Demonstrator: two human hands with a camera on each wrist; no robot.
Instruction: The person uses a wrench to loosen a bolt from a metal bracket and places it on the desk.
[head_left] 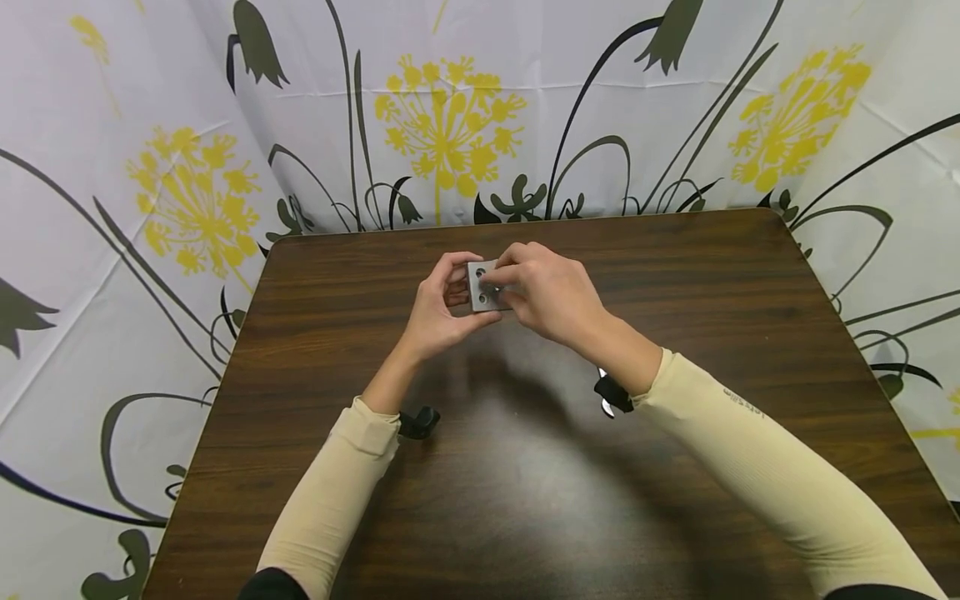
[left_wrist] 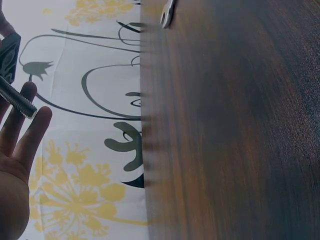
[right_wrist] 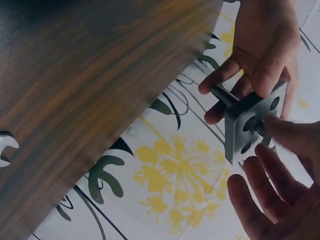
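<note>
Your left hand (head_left: 438, 314) is clamped on the metal plate (right_wrist: 261, 110) by its edges, holding it above the table (head_left: 675, 283). Your right hand (head_left: 555, 292) pinches, thumb against fingers, a threaded end at the plate's holed face, apparently part of the long bolt (left_wrist: 18, 99) jutting from the plate's opposite side. The relation to watch is the bolt's long axis, roughly square to the plate: your right hand is nearer one end, your left fingers the other. A wrench (right_wrist: 7, 141) lies nearer you than the plate, rightward.
</note>
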